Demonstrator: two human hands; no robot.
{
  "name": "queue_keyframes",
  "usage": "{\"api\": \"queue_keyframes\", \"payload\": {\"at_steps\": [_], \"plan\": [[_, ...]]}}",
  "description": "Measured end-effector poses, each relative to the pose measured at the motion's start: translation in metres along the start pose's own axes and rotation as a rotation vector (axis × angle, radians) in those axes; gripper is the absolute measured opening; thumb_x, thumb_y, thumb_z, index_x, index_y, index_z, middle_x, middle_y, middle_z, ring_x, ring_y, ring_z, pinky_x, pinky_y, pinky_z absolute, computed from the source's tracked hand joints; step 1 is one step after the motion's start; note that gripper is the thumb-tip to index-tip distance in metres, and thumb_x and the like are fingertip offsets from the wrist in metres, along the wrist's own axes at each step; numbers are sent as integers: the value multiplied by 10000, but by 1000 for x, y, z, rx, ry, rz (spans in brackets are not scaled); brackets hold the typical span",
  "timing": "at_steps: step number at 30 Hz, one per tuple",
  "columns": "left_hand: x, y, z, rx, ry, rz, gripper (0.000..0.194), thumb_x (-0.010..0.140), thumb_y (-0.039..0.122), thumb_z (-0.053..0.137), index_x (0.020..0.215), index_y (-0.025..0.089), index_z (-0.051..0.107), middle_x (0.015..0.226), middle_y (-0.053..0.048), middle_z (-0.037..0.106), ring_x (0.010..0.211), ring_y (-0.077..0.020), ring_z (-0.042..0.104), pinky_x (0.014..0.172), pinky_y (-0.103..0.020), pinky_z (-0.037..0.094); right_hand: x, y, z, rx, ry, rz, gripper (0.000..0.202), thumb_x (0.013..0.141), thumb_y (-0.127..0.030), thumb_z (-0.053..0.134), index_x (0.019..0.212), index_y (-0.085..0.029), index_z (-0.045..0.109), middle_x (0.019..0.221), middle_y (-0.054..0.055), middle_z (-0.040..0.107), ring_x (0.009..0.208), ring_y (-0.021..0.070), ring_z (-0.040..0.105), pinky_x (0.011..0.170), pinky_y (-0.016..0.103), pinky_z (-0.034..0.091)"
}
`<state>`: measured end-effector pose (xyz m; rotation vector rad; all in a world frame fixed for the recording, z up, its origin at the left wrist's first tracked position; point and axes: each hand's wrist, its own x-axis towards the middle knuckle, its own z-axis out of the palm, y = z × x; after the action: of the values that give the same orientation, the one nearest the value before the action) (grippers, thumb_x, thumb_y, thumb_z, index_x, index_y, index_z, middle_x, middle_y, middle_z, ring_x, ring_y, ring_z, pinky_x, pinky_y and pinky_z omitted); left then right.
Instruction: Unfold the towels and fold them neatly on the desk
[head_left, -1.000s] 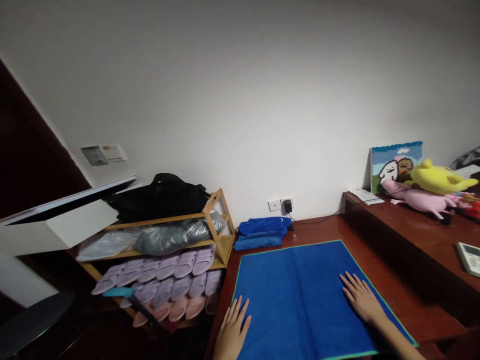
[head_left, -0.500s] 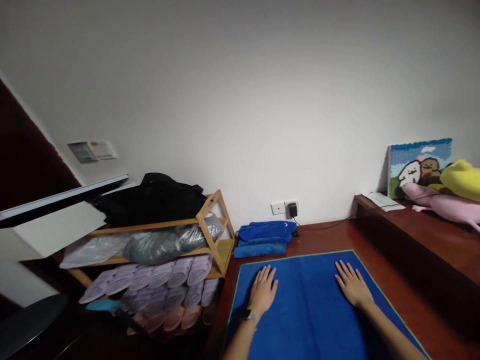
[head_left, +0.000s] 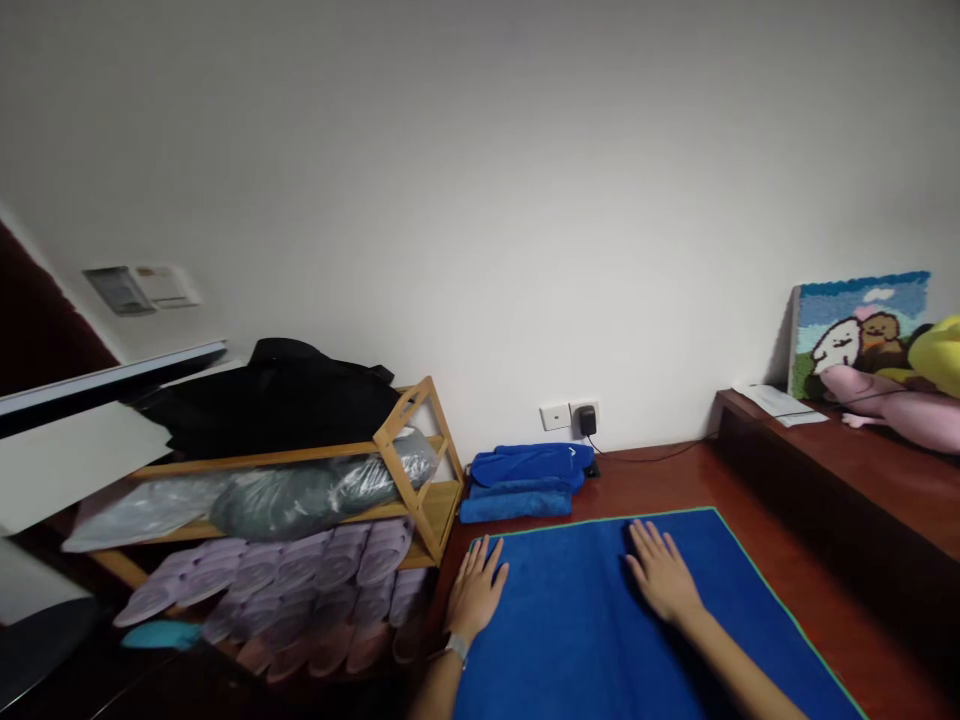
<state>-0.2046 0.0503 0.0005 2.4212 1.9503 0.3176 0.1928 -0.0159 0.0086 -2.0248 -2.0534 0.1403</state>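
A blue towel with a green edge lies spread flat on the reddish-brown wooden surface. My left hand, a watch on its wrist, rests palm down at the towel's far left corner, fingers stretched out. Right of the towel's middle, near its far edge, my right hand is palm down with fingers apart. Neither hand grips anything. Behind the far left edge sits a small pile of folded blue towels.
On the left stands a wooden rack with a black bag, plastic-wrapped items and several pairs of slippers. A black plug sits in the wall socket. At right, a raised ledge bears a pink plush toy and a dog picture.
My left hand has shifted left to the towel's far corner. My right hand has also slid left across the towel. The view has turned slightly.
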Motion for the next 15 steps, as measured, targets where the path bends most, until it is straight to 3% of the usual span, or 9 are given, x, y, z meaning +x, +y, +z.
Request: {"api": "queue_keyframes", "payload": {"at_steps": [4,7,10,15], "plan": [[-3,-16,2,14,-7,2,621,1077,586,302,1635,322,370,1739,-42,309,1606,-258,277,1310,-512,246,24,-78,10,120,-106,-164,758,1058,-614,189,1666,-173,294,1729,71,271,1618,264,212,1327,494,145],[-3,-13,2,18,6,6,619,1077,577,328,1631,308,385,1736,-48,314,1605,-264,279,1314,-505,243,37,-90,15,130,-165,-145,768,1058,-609,175,1672,-156,259,1738,81,236,1625,256,181,1326,495,124],[0,-11,2,19,3,11,613,1079,560,337,1632,298,385,1737,-58,305,1606,-264,273,1317,-509,233,41,-52,12,87,-159,-78,760,1056,-599,179,1678,-167,240,1746,65,209,1628,242,166,1325,486,111],[3,-12,3,14,6,2,606,1076,552,351,1623,297,403,1735,-62,311,1608,-258,262,1317,-506,232,34,75,-4,-44,-137,118,722,1049,-554,201,1683,-211,249,1748,40,223,1625,247,176,1317,494,132]]}}
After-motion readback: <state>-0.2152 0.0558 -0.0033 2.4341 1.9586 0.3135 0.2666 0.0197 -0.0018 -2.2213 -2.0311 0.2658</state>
